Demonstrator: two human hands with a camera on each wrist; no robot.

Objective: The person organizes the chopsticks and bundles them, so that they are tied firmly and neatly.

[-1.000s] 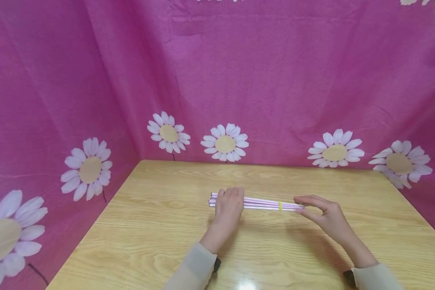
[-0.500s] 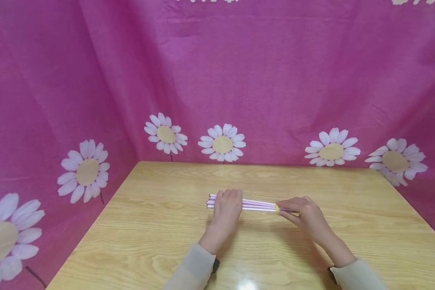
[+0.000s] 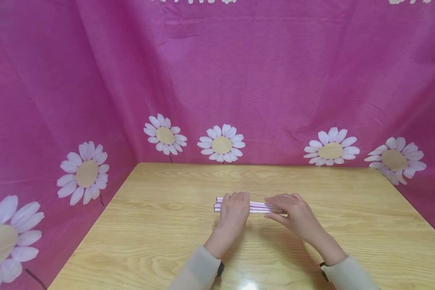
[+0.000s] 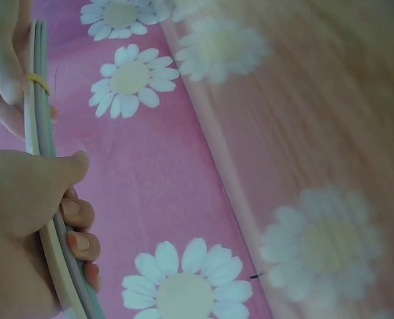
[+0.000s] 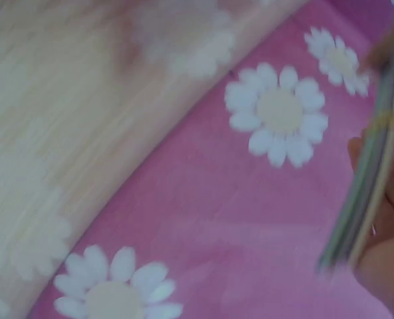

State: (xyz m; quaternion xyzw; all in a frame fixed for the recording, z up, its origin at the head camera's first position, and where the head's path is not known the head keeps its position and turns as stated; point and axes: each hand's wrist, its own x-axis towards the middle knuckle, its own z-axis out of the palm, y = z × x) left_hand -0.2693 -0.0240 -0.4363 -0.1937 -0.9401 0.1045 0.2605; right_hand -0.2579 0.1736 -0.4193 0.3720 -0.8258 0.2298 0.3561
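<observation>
A bundle of several thin white and purple sticks (image 3: 259, 207) is held just above the table in the head view; their exact kind cannot be told. Around its right part runs a yellow elastic band (image 4: 37, 81). My left hand (image 3: 235, 209) grips the bundle near its left end, thumb on one side and fingers curled round the other (image 4: 24, 212). At the banded part, my right hand (image 3: 297, 211) has thumb and fingers on either side of the sticks, close to the band. The right wrist view is blurred; there the fingers lie behind the sticks (image 5: 363, 199).
A light wood-grain table (image 3: 159, 225) lies under both hands. Pink cloth (image 3: 261, 80) printed with white daisies hangs behind it and along the left side. A bright light reflection (image 3: 249, 285) shows at the front of the table.
My right hand has moved left along the bundle, from its right tip to over the band. The left hand keeps its grip, and has shifted slightly right and nearer with the sticks.
</observation>
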